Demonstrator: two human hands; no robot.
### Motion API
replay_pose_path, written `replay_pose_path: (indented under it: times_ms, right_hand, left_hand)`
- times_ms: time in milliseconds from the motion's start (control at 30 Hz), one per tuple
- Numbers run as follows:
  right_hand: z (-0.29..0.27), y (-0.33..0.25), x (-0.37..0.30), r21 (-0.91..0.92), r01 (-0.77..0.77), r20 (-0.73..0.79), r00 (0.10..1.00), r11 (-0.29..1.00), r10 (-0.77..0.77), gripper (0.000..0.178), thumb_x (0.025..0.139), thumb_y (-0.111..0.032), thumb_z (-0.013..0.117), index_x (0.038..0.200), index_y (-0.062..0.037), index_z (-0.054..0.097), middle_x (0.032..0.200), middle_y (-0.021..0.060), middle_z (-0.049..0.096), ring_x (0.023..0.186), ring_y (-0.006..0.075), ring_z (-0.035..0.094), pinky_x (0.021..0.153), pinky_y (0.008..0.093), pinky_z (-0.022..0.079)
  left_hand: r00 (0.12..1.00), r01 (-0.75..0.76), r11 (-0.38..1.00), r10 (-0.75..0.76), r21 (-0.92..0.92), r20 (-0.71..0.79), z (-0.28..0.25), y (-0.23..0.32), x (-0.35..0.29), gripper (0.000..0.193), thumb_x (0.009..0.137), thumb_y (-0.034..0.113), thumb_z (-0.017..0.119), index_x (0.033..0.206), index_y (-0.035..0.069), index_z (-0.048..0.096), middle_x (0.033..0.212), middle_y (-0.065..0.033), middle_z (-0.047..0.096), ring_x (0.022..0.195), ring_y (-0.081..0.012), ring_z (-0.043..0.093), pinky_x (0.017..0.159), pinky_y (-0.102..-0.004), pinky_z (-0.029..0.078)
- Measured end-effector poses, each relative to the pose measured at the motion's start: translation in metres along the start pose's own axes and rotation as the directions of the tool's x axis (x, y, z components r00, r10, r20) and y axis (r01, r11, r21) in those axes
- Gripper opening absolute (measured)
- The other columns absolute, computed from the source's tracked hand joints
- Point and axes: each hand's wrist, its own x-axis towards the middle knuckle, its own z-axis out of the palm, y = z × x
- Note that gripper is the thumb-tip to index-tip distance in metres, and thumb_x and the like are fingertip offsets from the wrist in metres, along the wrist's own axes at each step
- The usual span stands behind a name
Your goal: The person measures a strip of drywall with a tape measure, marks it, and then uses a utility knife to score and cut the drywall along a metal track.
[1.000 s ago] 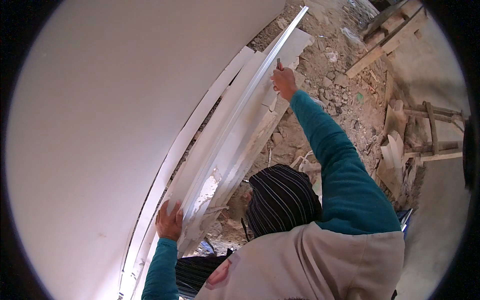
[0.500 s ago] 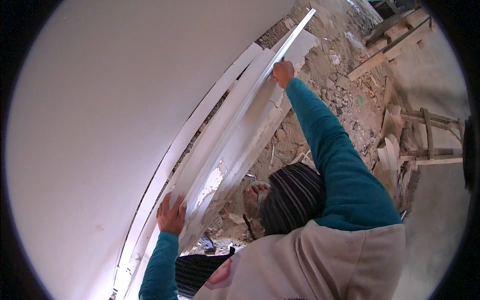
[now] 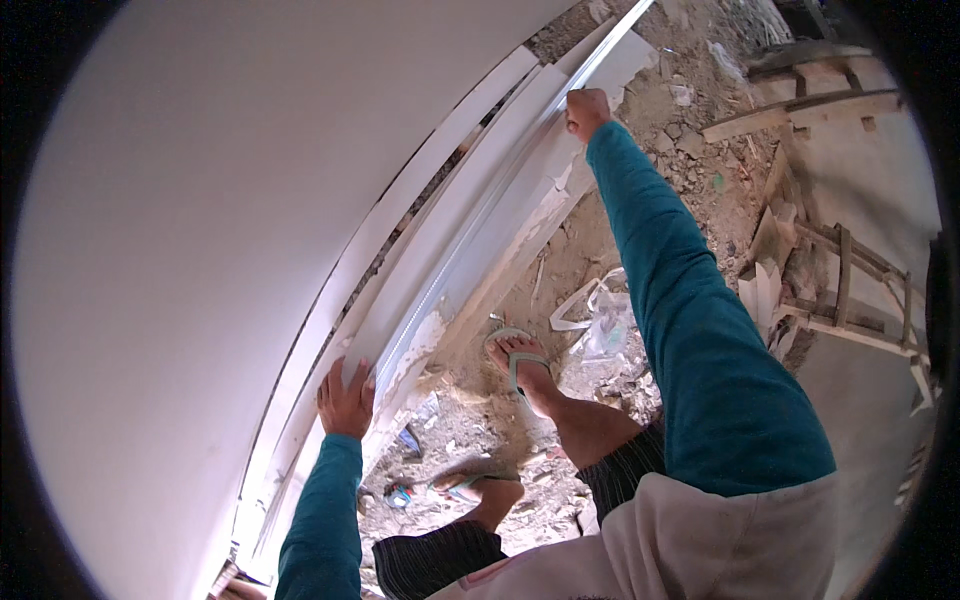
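At far left I see a large pale panel (image 3: 200,250), a narrow white strip (image 3: 430,155) running along its edge. Next comes the left hand (image 3: 345,402), palm down, fingers apart, fingertips resting on the white boards; I can't tell whether its thumb touches the long metal strip (image 3: 606,52). That strip lies slantwise over the boards, from near this hand to the top edge of my view. Two sandalled feet (image 3: 525,360) stand on rubble, beside a clear plastic bag (image 3: 608,325). Above them, the right hand (image 3: 588,112) is curled into a fist against the metal strip; I can't tell what it encloses. At far right stands a wooden frame (image 3: 845,280).
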Motion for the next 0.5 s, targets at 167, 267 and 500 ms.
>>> replay_pose_path:
  times_ms: [167,267,500]
  right_hand:
    - [0.007,-0.002,-0.020,0.132,-0.039,-0.028,0.999,0.991,0.043,0.015,0.085,-0.003,0.057,0.071,0.0035,0.056,0.064,0.0126,0.054,0.050,0.0230,0.050,0.042,0.0423,0.034]
    - [0.009,0.015,-0.034,0.145,-0.078,0.065,0.995,0.986,0.069,0.013,0.085,-0.002,0.057,0.073,0.0006,0.056,0.067,0.0130,0.054,0.054,0.0227,0.051,0.044,0.0404,0.032]
    - [0.018,0.115,-0.035,-0.572,0.536,0.467,0.835,0.621,-0.291,0.019,0.072,-0.022,0.082,0.082,-0.0098,0.072,0.086,0.0084,0.075,0.085,0.0314,0.075,0.073,0.0425,0.059]
  left_hand:
    - [0.999,-0.005,0.999,0.006,0.040,-0.036,0.003,-0.001,0.001,0.040,0.104,0.044,0.055,0.136,0.026,0.069,0.143,-0.0169,0.054,0.121,-0.0399,0.058,0.099,-0.0552,0.049]
    - [0.999,0.003,1.000,-0.002,0.022,-0.053,0.004,-0.001,0.000,0.039,0.103,0.043,0.057,0.137,0.027,0.068,0.143,-0.0157,0.054,0.121,-0.0387,0.058,0.100,-0.0545,0.049]
    - [0.998,0.024,1.000,-0.023,0.017,-0.058,-0.001,0.004,0.002,0.039,0.101,0.042,0.060,0.136,0.028,0.068,0.143,-0.0138,0.054,0.121,-0.0372,0.059,0.099,-0.0542,0.050]
